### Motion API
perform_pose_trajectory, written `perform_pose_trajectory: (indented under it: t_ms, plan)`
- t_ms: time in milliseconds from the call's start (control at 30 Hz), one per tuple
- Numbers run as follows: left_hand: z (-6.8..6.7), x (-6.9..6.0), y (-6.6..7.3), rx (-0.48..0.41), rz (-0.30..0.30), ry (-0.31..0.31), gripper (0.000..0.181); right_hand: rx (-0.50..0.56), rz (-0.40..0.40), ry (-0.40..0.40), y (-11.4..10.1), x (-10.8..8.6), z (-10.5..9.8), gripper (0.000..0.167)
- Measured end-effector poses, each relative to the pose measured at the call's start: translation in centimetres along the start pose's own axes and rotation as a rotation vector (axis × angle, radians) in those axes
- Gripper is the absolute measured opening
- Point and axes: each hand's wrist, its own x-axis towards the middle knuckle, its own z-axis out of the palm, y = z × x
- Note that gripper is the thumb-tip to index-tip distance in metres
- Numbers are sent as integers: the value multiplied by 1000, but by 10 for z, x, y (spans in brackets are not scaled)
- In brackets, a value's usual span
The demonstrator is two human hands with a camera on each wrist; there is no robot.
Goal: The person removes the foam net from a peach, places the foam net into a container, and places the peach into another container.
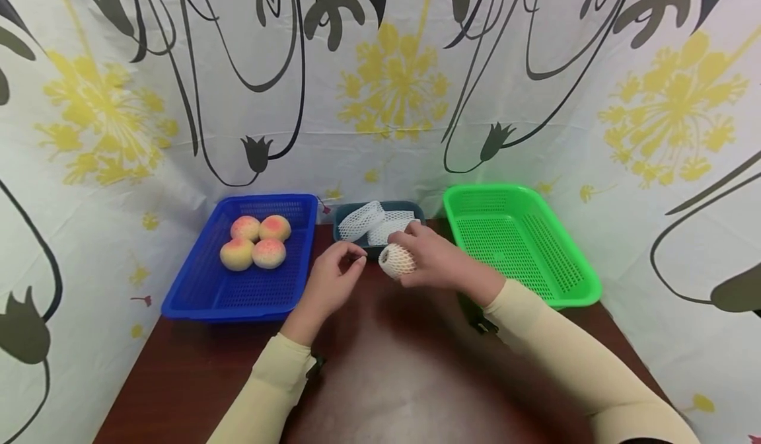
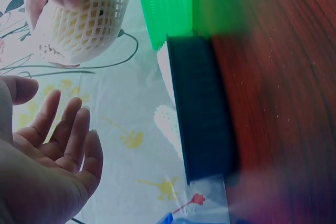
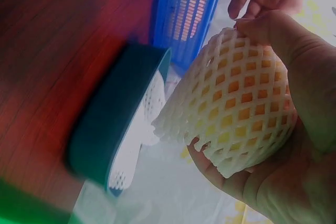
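Observation:
In the head view my right hand (image 1: 431, 257) grips a peach in a white foam net sleeve (image 1: 396, 261) above the table. The right wrist view shows the yellow-orange peach (image 3: 247, 98) through the mesh, with the thumb on top and fingers beneath. My left hand (image 1: 334, 277) is just left of it, fingers loosely bent, holding nothing; in the left wrist view that hand (image 2: 58, 150) has its palm upturned, apart from the sleeve. Behind both hands a dark teal basket (image 1: 377, 251) holds white foam net sleeves (image 1: 361, 221).
A blue basket (image 1: 238, 313) on the left holds several bare peaches (image 1: 236, 254). On the right stands a green basket (image 1: 553, 232), its mesh bottom showing. The baskets sit on a dark red-brown table (image 1: 380, 378) against a patterned cloth (image 1: 380, 160).

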Motion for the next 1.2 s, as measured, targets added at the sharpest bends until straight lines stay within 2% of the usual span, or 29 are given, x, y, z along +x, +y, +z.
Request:
perform_pose_trajectory:
  t_ms: [133, 300, 567, 933, 1067, 1200]
  plan:
    - [-2, -2, -3, -2, -26, 9, 9, 4, 2, 3, -6, 4, 4, 68]
    - [1, -2, -7, -12, -42, 6, 10, -17, 49, -10, -7, 4, 16, 70]
    - [4, -1, -10, -14, -31, -2, 9, -58, 117, -58, -7, -1, 56, 71]
    - [5, 1, -12, -26, -61, -36, 12, -119, 183, -168, -9, 5, 103, 70]
    - [5, 1, -12, -20, -63, -36, 12, -179, 176, -171, -10, 7, 114, 75]
    - [4, 0, -12, -12, -63, -28, 11, -201, 165, -160, -12, 8, 116, 77]
